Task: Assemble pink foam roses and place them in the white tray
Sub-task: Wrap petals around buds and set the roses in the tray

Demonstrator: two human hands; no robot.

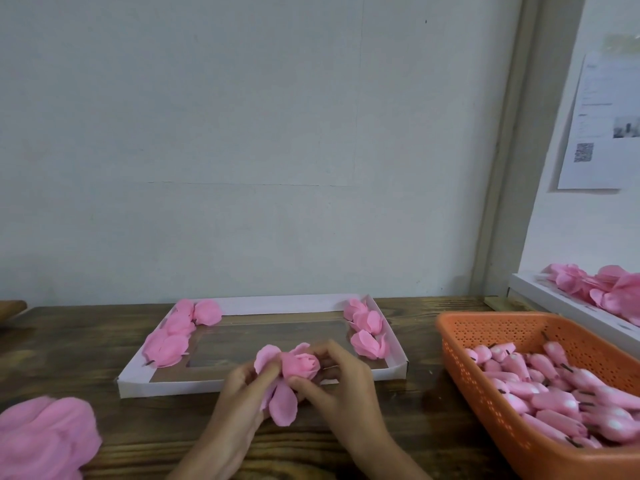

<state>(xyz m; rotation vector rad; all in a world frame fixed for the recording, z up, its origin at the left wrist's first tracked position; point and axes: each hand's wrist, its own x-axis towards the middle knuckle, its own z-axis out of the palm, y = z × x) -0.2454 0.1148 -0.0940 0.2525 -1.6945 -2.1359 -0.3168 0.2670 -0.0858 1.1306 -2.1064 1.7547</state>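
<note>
Left hand [239, 393] and right hand [341, 382] are showing bare; both forearms [377, 455] are showing bare too, running off past the bench [426, 427] near edge.

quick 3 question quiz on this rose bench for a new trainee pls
1. True or false: the white tray already holds finished roses at both its left and right ends.
2. What lies in the orange basket? A) loose green leaves B) pink buds on dark stems C) scissors
3. Fill in: the rose in progress is held by ____ hand(s).

Key
1. True.
2. B.
3. Both: the left hand and the right hand each pinch it.
</note>
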